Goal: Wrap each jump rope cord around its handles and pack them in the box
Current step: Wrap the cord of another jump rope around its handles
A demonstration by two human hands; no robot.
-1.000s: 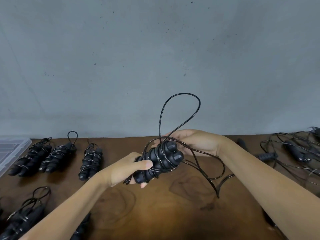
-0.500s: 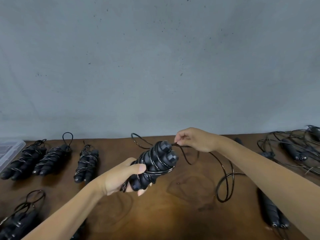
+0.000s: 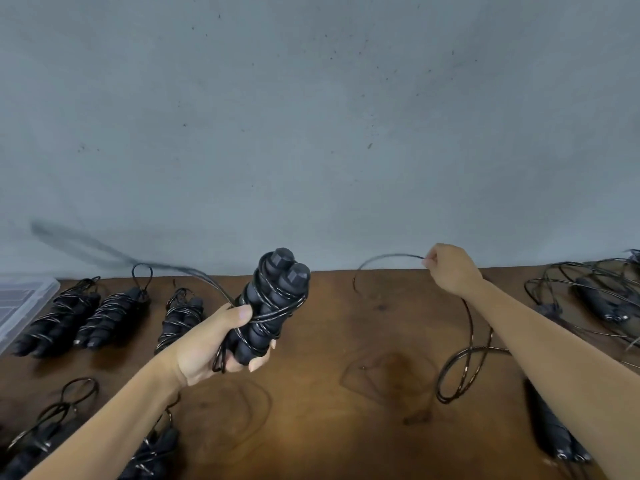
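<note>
Above the worktop (image 3: 346, 427), left hand (image 3: 211, 341) grips two paired handles (image 3: 270, 306); right hand (image 3: 450, 268) pinches their cord (image 3: 471, 348). Three wrapped ropes (image 3: 114, 315) lie far left beside one clear box (image 3: 24, 299); tangled ropes (image 3: 595, 299) far right.

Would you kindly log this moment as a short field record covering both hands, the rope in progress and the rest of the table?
left hand: grips the paired handles, partly wrapped
right hand: pinches the loose cord, held out to the right
slack: loops on the table
wrapped ropes: lying at left
unwrapped ropes: tangled at right
box: far left, contents unclear
</note>
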